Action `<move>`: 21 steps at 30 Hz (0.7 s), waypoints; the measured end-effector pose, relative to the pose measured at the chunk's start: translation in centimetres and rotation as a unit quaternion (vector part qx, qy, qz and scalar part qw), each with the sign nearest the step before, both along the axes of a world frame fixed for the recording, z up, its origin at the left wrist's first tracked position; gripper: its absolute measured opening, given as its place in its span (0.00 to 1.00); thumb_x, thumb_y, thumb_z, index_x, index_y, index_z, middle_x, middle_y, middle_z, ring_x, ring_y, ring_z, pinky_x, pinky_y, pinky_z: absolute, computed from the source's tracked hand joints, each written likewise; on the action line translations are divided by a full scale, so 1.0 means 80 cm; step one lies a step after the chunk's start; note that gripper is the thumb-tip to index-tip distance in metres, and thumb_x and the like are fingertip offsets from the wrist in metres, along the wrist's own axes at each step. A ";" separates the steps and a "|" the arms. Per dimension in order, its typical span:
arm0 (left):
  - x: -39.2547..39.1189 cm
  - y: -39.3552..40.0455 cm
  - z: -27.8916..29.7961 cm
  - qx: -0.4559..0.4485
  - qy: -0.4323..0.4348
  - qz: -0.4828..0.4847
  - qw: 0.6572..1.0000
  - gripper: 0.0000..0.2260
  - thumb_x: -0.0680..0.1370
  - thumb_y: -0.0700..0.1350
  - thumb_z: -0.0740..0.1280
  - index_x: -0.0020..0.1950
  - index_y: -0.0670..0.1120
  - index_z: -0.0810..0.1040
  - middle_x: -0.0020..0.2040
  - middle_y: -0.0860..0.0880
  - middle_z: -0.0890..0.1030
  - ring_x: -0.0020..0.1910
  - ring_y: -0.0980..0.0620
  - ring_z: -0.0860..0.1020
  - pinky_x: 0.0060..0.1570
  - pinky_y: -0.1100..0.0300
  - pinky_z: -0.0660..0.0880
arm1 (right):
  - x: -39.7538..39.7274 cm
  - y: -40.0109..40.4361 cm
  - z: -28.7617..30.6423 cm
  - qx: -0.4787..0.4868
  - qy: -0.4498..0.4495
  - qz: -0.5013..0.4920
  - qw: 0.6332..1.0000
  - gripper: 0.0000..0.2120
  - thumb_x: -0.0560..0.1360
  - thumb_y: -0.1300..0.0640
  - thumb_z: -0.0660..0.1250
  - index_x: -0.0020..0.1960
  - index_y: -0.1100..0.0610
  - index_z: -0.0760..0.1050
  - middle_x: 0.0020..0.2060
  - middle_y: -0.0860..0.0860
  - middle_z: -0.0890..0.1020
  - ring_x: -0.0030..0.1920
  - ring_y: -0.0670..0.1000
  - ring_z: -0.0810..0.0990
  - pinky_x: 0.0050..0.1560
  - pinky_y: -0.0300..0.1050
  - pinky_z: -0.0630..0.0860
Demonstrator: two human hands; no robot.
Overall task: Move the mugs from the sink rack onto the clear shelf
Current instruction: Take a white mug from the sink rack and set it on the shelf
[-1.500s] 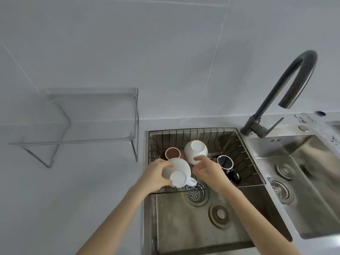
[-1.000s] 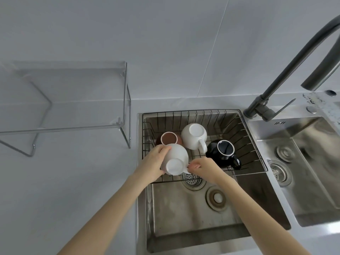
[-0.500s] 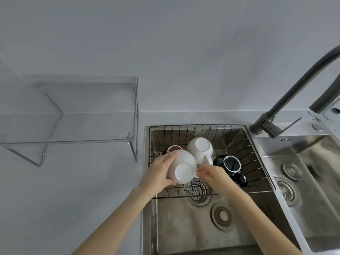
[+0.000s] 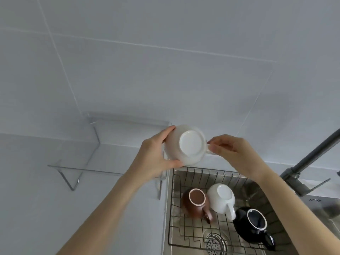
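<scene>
Grey tiled wall behind. White mug now lifted out of sink rack, held up by clear shelf: left hand clasps body, right hand pinches handle. 3 mugs left in rack; placing on shelf looks next.

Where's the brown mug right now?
In the head view, the brown mug sits upside down at the left of the sink rack, touching the white mug on its right, below the raised hands.
</scene>
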State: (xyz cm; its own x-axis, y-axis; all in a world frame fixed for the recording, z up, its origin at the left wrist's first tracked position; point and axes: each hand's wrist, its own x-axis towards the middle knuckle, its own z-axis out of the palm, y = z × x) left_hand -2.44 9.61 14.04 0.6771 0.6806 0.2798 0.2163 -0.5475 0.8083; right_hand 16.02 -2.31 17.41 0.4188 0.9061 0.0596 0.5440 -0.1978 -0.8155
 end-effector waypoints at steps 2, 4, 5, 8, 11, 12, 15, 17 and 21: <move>-0.012 0.019 0.005 -0.024 -0.034 0.022 0.999 0.41 0.59 0.44 0.80 0.68 0.50 0.66 0.62 0.56 0.73 0.63 0.58 0.72 0.62 0.73 0.64 | -0.008 0.031 0.011 0.007 0.003 0.015 1.000 0.04 0.73 0.59 0.66 0.40 0.54 0.78 0.51 0.48 0.81 0.46 0.45 0.79 0.48 0.30 0.71; -0.023 0.040 0.005 -0.038 -0.059 0.053 0.996 0.40 0.59 0.42 0.79 0.67 0.49 0.67 0.61 0.56 0.73 0.61 0.59 0.72 0.58 0.78 0.64 | -0.013 0.067 0.017 0.003 0.011 0.028 1.000 0.05 0.73 0.59 0.66 0.42 0.57 0.80 0.53 0.49 0.81 0.48 0.46 0.79 0.51 0.31 0.72; -0.027 0.050 0.004 -0.038 -0.062 0.067 0.995 0.40 0.59 0.42 0.79 0.67 0.49 0.67 0.62 0.56 0.73 0.61 0.59 0.72 0.58 0.78 0.64 | -0.016 0.085 0.019 -0.001 0.018 0.032 0.999 0.05 0.73 0.59 0.66 0.43 0.58 0.80 0.54 0.52 0.82 0.49 0.50 0.80 0.54 0.37 0.74; -0.031 0.076 -0.003 -0.039 -0.061 0.109 0.991 0.39 0.59 0.42 0.79 0.67 0.46 0.67 0.60 0.56 0.73 0.61 0.57 0.72 0.61 0.67 0.67 | -0.019 0.135 0.020 -0.034 0.013 0.047 0.998 0.07 0.73 0.57 0.67 0.45 0.61 0.81 0.53 0.58 0.83 0.51 0.58 0.80 0.58 0.53 0.74; -0.030 0.102 -0.008 -0.056 -0.056 0.137 0.987 0.35 0.59 0.41 0.79 0.63 0.45 0.71 0.53 0.55 0.76 0.55 0.54 0.74 0.57 0.61 0.70 | -0.018 0.179 0.015 -0.065 0.012 0.066 0.996 0.10 0.73 0.56 0.66 0.48 0.61 0.81 0.49 0.57 0.84 0.47 0.53 0.78 0.44 0.41 0.72; -0.029 0.107 -0.010 -0.061 -0.048 0.138 0.987 0.32 0.59 0.42 0.79 0.60 0.46 0.73 0.50 0.54 0.77 0.53 0.53 0.75 0.56 0.59 0.71 | -0.018 0.188 0.013 -0.077 0.012 0.069 0.995 0.11 0.73 0.56 0.66 0.49 0.62 0.81 0.47 0.56 0.83 0.45 0.52 0.77 0.40 0.36 0.71; -0.025 0.130 -0.017 -0.085 -0.023 0.133 0.987 0.28 0.59 0.42 0.79 0.56 0.47 0.75 0.49 0.51 0.80 0.53 0.49 0.78 0.54 0.58 0.74 | -0.014 0.211 0.001 -0.110 0.020 0.059 0.992 0.13 0.73 0.55 0.66 0.47 0.65 0.80 0.36 0.53 0.77 0.39 0.52 0.69 0.36 0.40 0.66; -0.022 0.142 -0.024 -0.097 -0.005 0.132 0.986 0.27 0.59 0.42 0.79 0.55 0.47 0.76 0.49 0.50 0.81 0.53 0.48 0.79 0.54 0.57 0.74 | -0.013 0.222 -0.009 -0.124 0.026 0.047 0.991 0.14 0.72 0.56 0.66 0.45 0.68 0.78 0.34 0.55 0.72 0.37 0.53 0.65 0.35 0.43 0.63; -0.019 0.159 -0.035 -0.108 0.024 0.132 0.985 0.29 0.57 0.46 0.79 0.56 0.48 0.77 0.49 0.50 0.81 0.53 0.48 0.79 0.55 0.55 0.75 | -0.016 0.235 -0.025 -0.127 0.023 0.032 0.991 0.13 0.73 0.57 0.65 0.43 0.69 0.77 0.28 0.51 0.69 0.30 0.50 0.63 0.25 0.35 0.61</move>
